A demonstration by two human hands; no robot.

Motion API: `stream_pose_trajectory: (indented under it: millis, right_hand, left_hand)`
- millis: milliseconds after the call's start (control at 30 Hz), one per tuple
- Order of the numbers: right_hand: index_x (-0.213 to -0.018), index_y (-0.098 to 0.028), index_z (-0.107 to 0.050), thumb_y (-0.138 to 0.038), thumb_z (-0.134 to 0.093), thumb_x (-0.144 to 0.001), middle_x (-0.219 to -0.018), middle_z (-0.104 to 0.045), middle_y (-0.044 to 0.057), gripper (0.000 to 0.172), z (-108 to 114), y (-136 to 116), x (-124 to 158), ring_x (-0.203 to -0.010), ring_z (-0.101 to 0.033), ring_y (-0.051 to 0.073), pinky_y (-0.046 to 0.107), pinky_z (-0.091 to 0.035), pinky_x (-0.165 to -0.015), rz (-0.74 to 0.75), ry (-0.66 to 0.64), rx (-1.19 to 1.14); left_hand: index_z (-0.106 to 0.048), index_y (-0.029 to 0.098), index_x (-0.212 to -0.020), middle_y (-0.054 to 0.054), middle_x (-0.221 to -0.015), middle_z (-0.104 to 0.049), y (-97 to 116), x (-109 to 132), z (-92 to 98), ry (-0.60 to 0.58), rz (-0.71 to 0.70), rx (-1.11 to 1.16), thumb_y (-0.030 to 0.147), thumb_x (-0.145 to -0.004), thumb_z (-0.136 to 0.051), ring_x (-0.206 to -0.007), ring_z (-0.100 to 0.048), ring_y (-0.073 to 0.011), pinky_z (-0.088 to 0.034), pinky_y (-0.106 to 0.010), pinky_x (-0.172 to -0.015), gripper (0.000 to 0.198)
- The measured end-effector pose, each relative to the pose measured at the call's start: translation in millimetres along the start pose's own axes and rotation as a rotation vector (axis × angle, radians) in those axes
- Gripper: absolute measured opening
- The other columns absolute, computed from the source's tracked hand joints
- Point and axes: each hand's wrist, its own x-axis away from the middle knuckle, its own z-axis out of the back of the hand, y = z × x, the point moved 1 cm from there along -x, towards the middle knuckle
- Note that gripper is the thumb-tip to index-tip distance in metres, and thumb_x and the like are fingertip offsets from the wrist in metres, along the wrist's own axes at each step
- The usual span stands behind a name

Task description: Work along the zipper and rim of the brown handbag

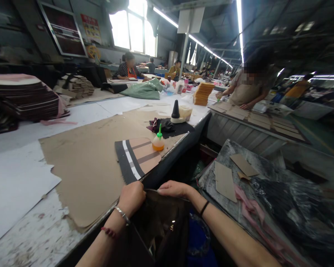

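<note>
A dark brown bag-like piece hangs open below the table edge, with a small shiny metal part on it. My left hand is closed on its upper left rim, and my right hand pinches the rim farther right. Just beyond my hands, a curved panel with black, white and tan stripes lies on brown paper. Beside the panel stands a small bottle with orange liquid and a green nozzle.
Behind the bottle are dark cloth scraps and a black cone. Stacked dark panels sit at the left. On the right, a lower grey surface holds card pieces and plastic. A person works across the gap.
</note>
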Motion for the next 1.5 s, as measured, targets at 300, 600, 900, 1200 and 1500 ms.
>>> stream_pose_trajectory:
  millis: [300, 600, 900, 1200, 1500]
  right_hand:
    - [-0.076, -0.016, -0.063, -0.027, -0.046, -0.077, -0.072, -0.061, 0.003, 0.020, -19.2, -14.0, -8.7, -0.066, -0.051, 0.014, 0.022, -0.033, -0.056, 0.086, 0.259, 0.503]
    - [-0.080, -0.019, -0.063, -0.033, -0.043, -0.079, -0.082, -0.064, 0.007, 0.025, -25.6, -13.4, -9.5, -0.076, -0.058, 0.020, 0.025, -0.037, -0.058, 0.087, 0.329, 0.573]
    - [-0.101, -0.024, -0.058, -0.029, -0.042, -0.081, -0.095, -0.063, 0.003, 0.027, -21.4, -12.1, -3.3, -0.088, -0.056, 0.019, 0.026, -0.040, -0.071, 0.212, 0.252, 0.486]
    - [-0.095, -0.019, -0.060, -0.033, -0.047, -0.079, -0.086, -0.062, 0.001, 0.025, -18.0, -5.1, -3.6, -0.078, -0.056, 0.014, 0.020, -0.040, -0.065, 0.325, 0.143, 0.338]
    - [-0.086, -0.017, -0.061, -0.043, -0.051, -0.076, -0.074, -0.060, -0.001, 0.029, -22.0, 4.7, -14.2, -0.068, -0.054, 0.013, 0.018, -0.036, -0.055, 0.335, 0.120, 0.222]
  left_hand:
    - [-0.063, 0.017, -0.071, -0.007, -0.088, -0.063, 2.3, 14.9, -2.3, -0.079, -0.106, -0.031, 0.019, -0.074, -0.050, -0.087, -0.056, -0.0212, -0.039, -0.030, -0.075, 0.014]
    - [-0.064, 0.022, -0.066, -0.007, -0.105, -0.055, 9.5, 24.7, -14.1, -0.020, -0.195, -0.038, 0.024, -0.075, -0.051, -0.099, -0.048, -0.0238, -0.032, -0.039, -0.082, 0.015]
    - [-0.062, 0.014, -0.071, -0.009, -0.096, -0.062, 4.9, 18.2, -6.6, 0.002, -0.056, 0.089, 0.011, -0.077, -0.046, -0.090, -0.056, -0.0165, -0.040, -0.023, -0.079, 0.018]
    - [-0.063, 0.013, -0.072, -0.009, -0.076, -0.063, 7.0, 17.0, -6.9, 0.069, 0.123, 0.061, 0.010, -0.077, -0.040, -0.076, -0.059, -0.0180, -0.042, -0.025, -0.071, 0.023]
    - [-0.063, 0.013, -0.070, -0.007, -0.074, -0.065, 4.1, 20.9, -1.5, 0.073, 0.102, 0.122, 0.011, -0.076, -0.042, -0.072, -0.059, -0.0178, -0.043, -0.025, -0.067, 0.021]
